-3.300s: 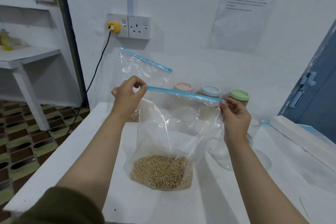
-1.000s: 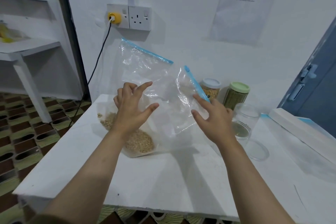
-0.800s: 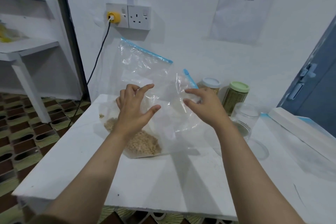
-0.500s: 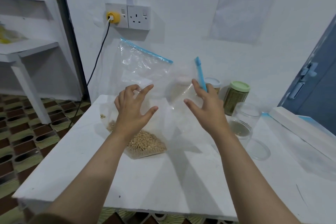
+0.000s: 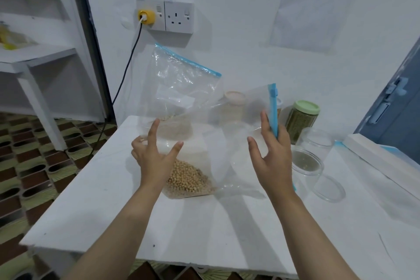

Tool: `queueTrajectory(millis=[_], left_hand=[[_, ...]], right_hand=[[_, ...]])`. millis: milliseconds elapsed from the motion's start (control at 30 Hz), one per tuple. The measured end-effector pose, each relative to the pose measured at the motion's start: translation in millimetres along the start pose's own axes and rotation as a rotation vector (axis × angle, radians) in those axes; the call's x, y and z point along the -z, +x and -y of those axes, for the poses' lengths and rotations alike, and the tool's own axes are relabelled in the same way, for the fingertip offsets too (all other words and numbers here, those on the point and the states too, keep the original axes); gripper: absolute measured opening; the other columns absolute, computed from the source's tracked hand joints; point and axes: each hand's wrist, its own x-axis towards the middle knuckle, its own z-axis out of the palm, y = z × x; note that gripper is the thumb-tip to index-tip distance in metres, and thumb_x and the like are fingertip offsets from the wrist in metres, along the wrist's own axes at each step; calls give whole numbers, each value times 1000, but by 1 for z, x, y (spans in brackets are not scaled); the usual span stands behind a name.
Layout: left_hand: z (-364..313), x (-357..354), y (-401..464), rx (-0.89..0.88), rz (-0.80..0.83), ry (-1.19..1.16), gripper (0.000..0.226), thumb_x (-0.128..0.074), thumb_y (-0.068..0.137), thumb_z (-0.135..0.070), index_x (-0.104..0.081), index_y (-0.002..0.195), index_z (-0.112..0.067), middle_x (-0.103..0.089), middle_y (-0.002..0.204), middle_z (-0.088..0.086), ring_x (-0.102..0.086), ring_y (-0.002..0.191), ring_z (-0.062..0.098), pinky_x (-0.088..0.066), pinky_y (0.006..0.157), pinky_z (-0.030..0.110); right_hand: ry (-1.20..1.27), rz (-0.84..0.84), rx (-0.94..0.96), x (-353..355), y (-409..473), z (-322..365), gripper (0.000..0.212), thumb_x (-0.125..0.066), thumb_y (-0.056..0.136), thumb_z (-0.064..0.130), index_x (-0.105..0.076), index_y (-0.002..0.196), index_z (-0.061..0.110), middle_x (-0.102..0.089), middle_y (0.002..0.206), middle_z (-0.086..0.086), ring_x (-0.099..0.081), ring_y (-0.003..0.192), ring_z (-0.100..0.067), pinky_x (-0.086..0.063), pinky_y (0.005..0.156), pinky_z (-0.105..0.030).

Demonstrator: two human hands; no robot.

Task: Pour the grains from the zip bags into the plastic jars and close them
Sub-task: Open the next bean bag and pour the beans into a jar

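The zip bag [image 5: 204, 143] with the pale round grains [image 5: 187, 178] lies slumped on the white table [image 5: 204, 223], its grain-filled bottom corner near the table's middle and its clear upper part standing up toward the right, blue zip strip [image 5: 272, 109] almost vertical. The left hand [image 5: 154, 159] has its fingers spread and straight, palm set against the bag's left side just above the grains, gripping nothing. The right hand [image 5: 271, 157] is opened wide too, fingers straight and fanned, fingertips up against the blue strip at the bag's mouth; whether it actually touches the plastic is hard to tell. Behind, a second zip bag [image 5: 179, 88] stands against the wall, blue top edge slanting down to the right. Seen through the plastic, a jar with a pinkish lid [image 5: 234, 107] stands at the back, and right of the strip a green-lidded jar [image 5: 301, 120] full of dark green grains. Just right of the right hand stands a clear open jar [image 5: 311, 152] with a thin greenish layer at its base, and a clear lid [image 5: 329, 188] lies flat on the table before it.
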Motion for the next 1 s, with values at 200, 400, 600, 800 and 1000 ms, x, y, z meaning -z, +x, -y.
queueTrajectory(millis=[200, 400, 600, 800, 1000], left_hand=[[-3, 11, 15, -85, 39, -134, 60, -75, 86, -29, -48, 137, -43, -28, 120, 0, -33, 127, 21, -33, 112, 37], [-7, 14, 18, -110, 96, -236, 70, -73, 88, -19, -35, 139, -48, -28, 142, -4, -41, 126, 13, -35, 110, 32], [12, 10, 7, -93, 104, -217, 81, -76, 85, -17, -31, 149, -37, -34, 134, -6, -44, 109, 13, -40, 100, 29], [7, 4, 9, -94, 127, -194, 81, -76, 85, -20, -29, 147, -42, -26, 143, -4, -36, 129, 20, -42, 108, 44], [-10, -9, 19, -136, 102, -143, 88, -79, 83, -23, -27, 152, -30, -20, 154, -1, -12, 144, 11, -24, 115, 39]], right_hand=[[17, 11, -51, -1, 2, -1, 58, -55, 94, 25, -40, 150, 16, -44, 115, 1, -50, 109, -27, -38, 99, -26], [18, 1, -79, -1, 7, 1, 57, -54, 94, 24, -42, 149, 17, -46, 114, -2, -52, 108, -26, -44, 96, -31], [22, -6, -108, -3, 7, -1, 56, -55, 93, 24, -45, 148, 16, -50, 125, -11, -51, 115, -28, -43, 101, -37], [20, -6, -115, -4, 9, -3, 55, -54, 94, 25, -45, 148, 17, -50, 126, -13, -50, 119, -28, -41, 105, -39], [16, -40, -122, 6, 13, -6, 56, -56, 95, 21, -42, 149, 22, -45, 118, 0, -49, 114, -20, -42, 102, -33]])
